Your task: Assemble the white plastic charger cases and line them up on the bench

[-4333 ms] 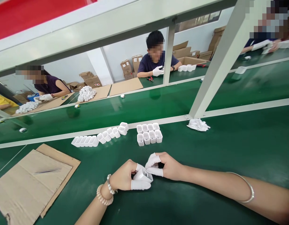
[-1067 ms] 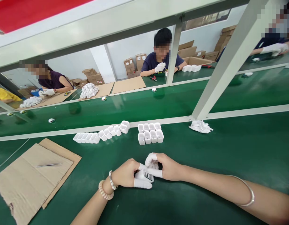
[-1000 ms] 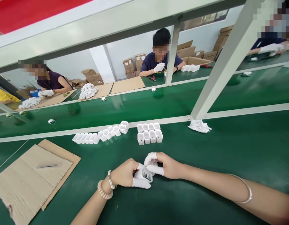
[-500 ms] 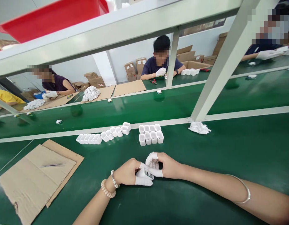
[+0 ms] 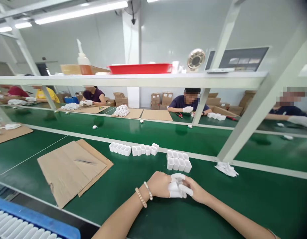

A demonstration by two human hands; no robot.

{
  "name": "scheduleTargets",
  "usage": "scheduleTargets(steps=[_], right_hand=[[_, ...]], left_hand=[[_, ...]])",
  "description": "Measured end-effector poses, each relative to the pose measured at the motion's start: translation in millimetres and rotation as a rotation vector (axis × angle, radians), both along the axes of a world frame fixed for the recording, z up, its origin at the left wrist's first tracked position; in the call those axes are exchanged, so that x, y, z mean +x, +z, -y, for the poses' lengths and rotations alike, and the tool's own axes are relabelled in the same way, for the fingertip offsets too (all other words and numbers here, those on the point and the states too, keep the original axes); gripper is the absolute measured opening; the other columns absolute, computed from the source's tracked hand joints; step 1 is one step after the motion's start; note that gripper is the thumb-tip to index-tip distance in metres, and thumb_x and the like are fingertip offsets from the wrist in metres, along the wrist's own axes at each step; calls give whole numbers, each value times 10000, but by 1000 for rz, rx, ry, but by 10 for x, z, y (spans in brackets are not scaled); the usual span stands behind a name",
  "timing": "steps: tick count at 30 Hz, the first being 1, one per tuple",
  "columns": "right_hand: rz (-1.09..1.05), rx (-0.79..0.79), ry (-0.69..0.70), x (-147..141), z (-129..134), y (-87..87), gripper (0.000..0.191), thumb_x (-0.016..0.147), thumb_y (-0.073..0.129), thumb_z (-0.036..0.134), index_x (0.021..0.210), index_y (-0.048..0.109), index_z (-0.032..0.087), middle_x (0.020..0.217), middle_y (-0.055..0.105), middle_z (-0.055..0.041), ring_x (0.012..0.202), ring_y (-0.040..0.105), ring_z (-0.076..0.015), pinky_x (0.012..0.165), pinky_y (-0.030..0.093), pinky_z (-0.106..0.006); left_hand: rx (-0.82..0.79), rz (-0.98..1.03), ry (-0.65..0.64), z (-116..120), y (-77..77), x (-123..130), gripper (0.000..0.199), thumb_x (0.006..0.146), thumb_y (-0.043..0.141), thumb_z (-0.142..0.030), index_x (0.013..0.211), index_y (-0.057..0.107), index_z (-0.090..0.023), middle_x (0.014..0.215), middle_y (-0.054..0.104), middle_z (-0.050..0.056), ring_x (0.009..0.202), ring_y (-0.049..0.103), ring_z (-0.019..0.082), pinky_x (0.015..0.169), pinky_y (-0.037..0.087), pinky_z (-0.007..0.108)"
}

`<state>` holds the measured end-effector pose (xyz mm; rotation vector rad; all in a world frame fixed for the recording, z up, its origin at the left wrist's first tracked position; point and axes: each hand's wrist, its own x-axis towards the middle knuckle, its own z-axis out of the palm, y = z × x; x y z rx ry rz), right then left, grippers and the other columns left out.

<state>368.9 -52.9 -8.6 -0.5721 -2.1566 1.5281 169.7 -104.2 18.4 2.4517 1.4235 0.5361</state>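
My left hand (image 5: 163,186), with white fingertip covers and two beaded bracelets, is closed round a small white piece that its fingers mostly hide. My right hand (image 5: 193,191), with white fingertip covers too, meets it from the right, its fingers pressed over the same white piece. Both hands are above the green work surface. Just beyond them stand white cups in two rows (image 5: 178,163). Farther left is a line of more white cups (image 5: 120,149). Tweezers (image 5: 85,161) lie on a cardboard sheet (image 5: 66,172) at the left.
A blue tray (image 5: 36,217) of white pieces stands at the lower left. A crumpled white cloth or glove (image 5: 227,168) lies near the slanted post (image 5: 253,116). Beyond the rail is a green belt (image 5: 118,127) with small pieces. Several people work across it.
The view has tilted up and turned left, bringing in the blue tray and the shelf top. My right hand has closed in over my left fingers, and the piece is now more hidden.
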Motion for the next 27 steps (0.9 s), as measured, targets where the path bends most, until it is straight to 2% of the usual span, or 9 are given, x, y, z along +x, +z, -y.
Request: scheduleTargets(steps=[4, 7, 12, 16, 18, 21, 24, 27], right_hand=[[18, -29, -124, -120, 31, 20, 574, 866, 505, 603, 1239, 475, 168, 607, 610, -9, 431, 526, -156, 442, 437, -301], [45, -39, -186, -294, 75, 136, 638, 781, 644, 571, 1241, 477, 161, 663, 615, -15, 493, 566, -171, 472, 460, -311], [144, 114, -243, -523, 66, 434, 544, 730, 719, 492, 1117, 562, 144, 667, 605, -18, 563, 557, -174, 527, 459, -309], [151, 327, -270, -534, -33, 739, 433, 759, 685, 414, 1098, 564, 173, 889, 649, -54, 769, 604, -203, 682, 501, -317], [268, 496, -323, -492, -163, 906, 329, 784, 640, 347, 1062, 565, 188, 916, 644, -43, 804, 600, -200, 705, 491, -298], [533, 684, -474, -401, -523, 1121, 115, 753, 605, 198, 860, 571, 173, 820, 616, -43, 712, 552, -177, 608, 426, -263], [627, 695, -573, -314, -993, 1219, 93, 715, 627, 122, 761, 552, 151, 808, 592, -56, 703, 517, -162, 605, 391, -261], [683, 640, -614, -249, -1361, 1164, 129, 833, 623, 246, 878, 580, 133, 876, 591, -44, 742, 542, -148, 666, 444, -282]], left_hand=[[80, 63, 68, 93, 186, -104, 267, 900, 564, -406, 1002, 628, -168, 922, 642, 46, 768, 620, 154, 659, 507, 290], [117, 95, 103, 235, 271, -213, 206, 914, 562, -343, 1083, 611, -237, 1121, 613, 52, 966, 616, 179, 786, 526, 310], [192, 124, 177, 331, 319, -330, 253, 912, 567, -325, 1140, 592, -218, 1180, 595, 76, 1010, 605, 197, 830, 531, 356], [276, 128, 253, 199, 373, -340, 385, 918, 545, -324, 1270, 501, -175, 1246, 561, 113, 1047, 598, 233, 877, 522, 439], [332, 127, 309, 112, 376, -338, 434, 918, 514, -282, 1335, 440, -188, 1261, 557, 132, 1080, 595, 257, 918, 509, 449], [436, 94, 407, 10, 311, -366, 488, 913, 446, -231, 1391, 363, -185, 1243, 571, 152, 1124, 585, 281, 944, 508, 431], [459, -9, 443, -54, 191, -420, 480, 922, 403, -233, 1392, 349, -153, 1199, 587, 166, 1085, 609, 294, 870, 544, 424], [398, -97, 444, -101, 73, -470, 459, 925, 390, -228, 1377, 366, -153, 1139, 612, 154, 958, 656, 271, 782, 567, 399]])
